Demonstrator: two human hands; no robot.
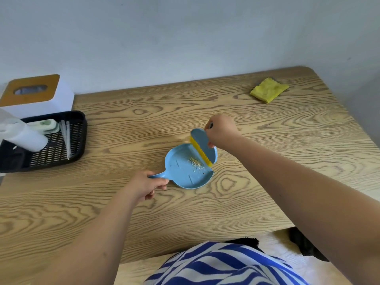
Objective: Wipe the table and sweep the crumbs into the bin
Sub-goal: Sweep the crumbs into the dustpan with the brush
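Striped blue-and-white shirt [222,264] fills the bottom edge, with the wooden table [205,212] just beyond it. My left hand [147,186] grips the handle of the blue dustpan [185,171], which lies flat on the table. Crumbs [196,162] sit in a small pale heap inside the pan, near its open edge. My right hand [221,130] is curled round the blue brush [202,144], its yellow bristles touching the pan's lip. Far right lies a yellow cloth [269,89]. At left, a black tray [78,140] holds a white bottle [24,136], a green-and-white item and clear sticks. Behind it stands a tissue box [37,95].
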